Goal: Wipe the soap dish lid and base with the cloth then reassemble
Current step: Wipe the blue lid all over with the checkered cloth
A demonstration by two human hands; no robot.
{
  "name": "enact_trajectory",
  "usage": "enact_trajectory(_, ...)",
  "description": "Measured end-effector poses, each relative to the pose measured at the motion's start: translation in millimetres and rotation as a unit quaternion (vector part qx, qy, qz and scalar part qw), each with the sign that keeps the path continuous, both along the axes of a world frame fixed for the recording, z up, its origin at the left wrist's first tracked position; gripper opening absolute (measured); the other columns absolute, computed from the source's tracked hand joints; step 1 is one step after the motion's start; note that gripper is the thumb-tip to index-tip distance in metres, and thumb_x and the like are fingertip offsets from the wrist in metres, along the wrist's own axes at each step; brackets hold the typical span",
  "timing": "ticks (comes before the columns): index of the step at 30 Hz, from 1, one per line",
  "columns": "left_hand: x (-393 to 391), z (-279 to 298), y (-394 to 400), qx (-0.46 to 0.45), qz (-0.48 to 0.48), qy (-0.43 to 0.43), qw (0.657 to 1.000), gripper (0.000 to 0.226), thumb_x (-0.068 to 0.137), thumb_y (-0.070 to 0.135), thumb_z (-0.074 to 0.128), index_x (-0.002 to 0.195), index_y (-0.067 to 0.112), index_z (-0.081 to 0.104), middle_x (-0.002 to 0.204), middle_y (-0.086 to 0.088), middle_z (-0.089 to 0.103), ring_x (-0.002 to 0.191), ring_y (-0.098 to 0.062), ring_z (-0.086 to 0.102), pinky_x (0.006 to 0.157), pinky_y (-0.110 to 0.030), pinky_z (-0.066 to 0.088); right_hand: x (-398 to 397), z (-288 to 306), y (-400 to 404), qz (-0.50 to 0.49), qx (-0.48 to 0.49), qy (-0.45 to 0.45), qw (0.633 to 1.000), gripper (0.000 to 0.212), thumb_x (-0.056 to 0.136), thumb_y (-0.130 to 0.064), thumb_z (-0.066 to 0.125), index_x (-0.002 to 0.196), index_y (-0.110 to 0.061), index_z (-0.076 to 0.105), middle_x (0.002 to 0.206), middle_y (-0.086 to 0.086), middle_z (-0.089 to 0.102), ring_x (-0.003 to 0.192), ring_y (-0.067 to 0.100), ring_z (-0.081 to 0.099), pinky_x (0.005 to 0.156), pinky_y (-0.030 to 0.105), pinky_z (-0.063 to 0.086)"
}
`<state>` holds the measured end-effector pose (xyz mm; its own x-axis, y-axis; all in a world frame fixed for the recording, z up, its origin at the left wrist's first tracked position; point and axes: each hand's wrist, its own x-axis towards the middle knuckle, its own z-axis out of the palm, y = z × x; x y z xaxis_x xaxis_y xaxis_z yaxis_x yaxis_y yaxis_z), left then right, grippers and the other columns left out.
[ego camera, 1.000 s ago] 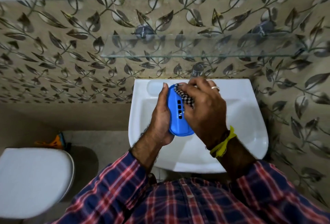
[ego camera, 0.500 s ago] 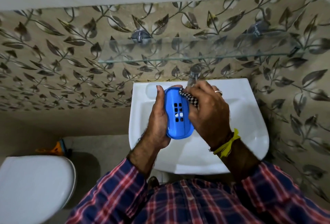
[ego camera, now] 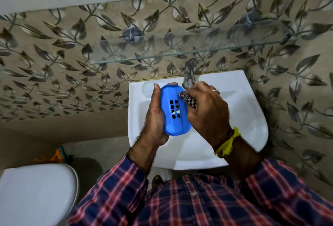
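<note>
mid frame over the sink (ego camera: 252, 117): my left hand (ego camera: 155, 116) clamps the blue soap dish piece (ego camera: 173, 110), slotted face up. my right hand (ego camera: 207, 110) pinches the checked cloth (ego camera: 187, 99) on its right edge. wiping step, other piece unseen; next, sweep across slots

Cupping the soap dish piece (ego camera: 174, 110) in the left hand (ego camera: 155, 116), pressing the cloth (ego camera: 187, 99) against it with the curled right hand (ego camera: 207, 112).

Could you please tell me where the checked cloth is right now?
The cloth is bunched in the right hand, pressed against the blue soap dish part over the sink.
</note>
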<state>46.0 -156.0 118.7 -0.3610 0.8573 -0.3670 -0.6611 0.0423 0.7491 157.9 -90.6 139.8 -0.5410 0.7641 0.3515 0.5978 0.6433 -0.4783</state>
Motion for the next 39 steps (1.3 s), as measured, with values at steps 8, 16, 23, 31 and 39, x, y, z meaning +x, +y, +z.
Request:
enact_trajectory(8, -4.3, 3.1, 4.3, 0.007, 0.006, 0.005, 1.000, 0.060, 0.098, 0.065, 0.030, 0.120, 0.019, 0.061, 0.090, -0.010, 0.067, 0.076, -0.023, 0.065, 0.070, -0.035, 0.055, 6.6, -5.8, -9.1, 0.007, 0.005, 0.013, 1.000, 0.021, 0.076, -0.008, 0.065, 0.095, -0.015, 0.072, 0.093, 0.002, 0.062, 0.087, 0.028, 0.060, 0.062, 0.033, 0.052)
enact_trajectory(16, -15.8, 7.9, 6.9, 0.006, 0.031, 0.047, 0.998, 0.066, 0.092, 0.070, 0.033, 0.090, 0.023, 0.080, 0.093, -0.015, 0.067, 0.079, -0.027, 0.064, 0.077, -0.038, 0.050, 11.6, -7.3, -24.5, 0.027, -0.016, -0.061, 0.998, 0.023, 0.077, -0.011, 0.066, 0.095, -0.024, 0.072, 0.097, -0.005, 0.061, 0.094, 0.024, 0.059, 0.061, 0.031, 0.050)
enact_trajectory(23, -20.3, 5.9, 11.7, 0.024, 0.027, 0.061, 0.997, 0.067, 0.094, 0.071, 0.033, 0.119, 0.019, 0.065, 0.101, -0.020, 0.061, 0.083, -0.031, 0.060, 0.077, -0.040, 0.052, 7.9, -3.1, -16.1, 0.031, -0.002, -0.063, 0.998, 0.017, 0.076, -0.011, 0.065, 0.091, -0.019, 0.070, 0.095, -0.003, 0.061, 0.089, 0.025, 0.058, 0.060, 0.030, 0.050)
enact_trajectory(31, -20.1, 1.8, 14.0, 0.022, 0.046, 0.071, 0.996, 0.058, 0.094, 0.063, 0.039, 0.123, 0.020, 0.064, 0.092, -0.015, 0.066, 0.078, -0.029, 0.064, 0.070, -0.039, 0.053, 8.6, -3.5, -13.0, 0.090, -0.038, -0.143, 0.985, 0.024, 0.086, -0.009, 0.060, 0.101, -0.024, 0.071, 0.100, -0.003, 0.060, 0.102, 0.029, 0.056, 0.071, 0.036, 0.051)
enact_trajectory(39, -13.0, -2.7, 14.2, 0.008, 0.053, 0.097, 0.994, 0.057, 0.083, 0.065, 0.045, 0.114, 0.024, 0.069, 0.089, -0.010, 0.070, 0.078, -0.024, 0.066, 0.069, -0.037, 0.055, 8.5, -8.5, -12.3, 0.158, -0.173, -0.117, 0.965, 0.019, 0.090, -0.021, 0.066, 0.106, -0.031, 0.072, 0.103, -0.006, 0.059, 0.103, 0.022, 0.055, 0.083, 0.037, 0.051)
